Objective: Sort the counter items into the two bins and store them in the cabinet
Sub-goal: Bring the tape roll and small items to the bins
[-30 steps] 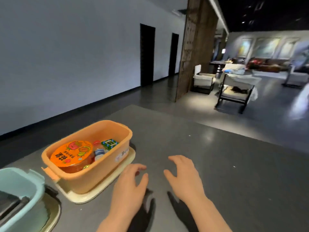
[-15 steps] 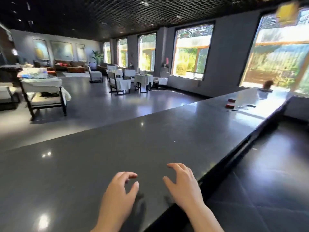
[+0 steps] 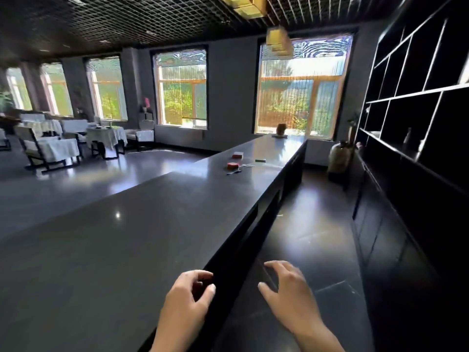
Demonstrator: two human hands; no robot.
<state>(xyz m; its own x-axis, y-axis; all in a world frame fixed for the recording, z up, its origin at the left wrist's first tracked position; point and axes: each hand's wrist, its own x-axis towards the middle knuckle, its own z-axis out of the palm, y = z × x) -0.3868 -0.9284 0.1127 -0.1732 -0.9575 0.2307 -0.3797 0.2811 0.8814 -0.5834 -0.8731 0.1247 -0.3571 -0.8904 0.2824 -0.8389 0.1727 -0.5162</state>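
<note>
The long dark bench (image 3: 152, 237) runs away toward the windows, its near end cut off by the frame. Far along the bench lie small red items (image 3: 232, 165) — too small to identify. At the bench's near edge, the left hand (image 3: 186, 299) has a loosely curled, empty grip; beside the bench, the right hand (image 3: 288, 292) hangs spread — touching nothing.

Both hands are out front and carrying nothing. The left hand (image 3: 186, 301) hovers over the near edge of the long dark counter (image 3: 132, 237), fingers loosely curled; the right hand (image 3: 289, 298) hangs past that edge above the floor, fingers spread. Far along the counter lie small red items (image 3: 232, 165). Beyond its right side stand dark shelves (image 3: 411, 102).
</note>
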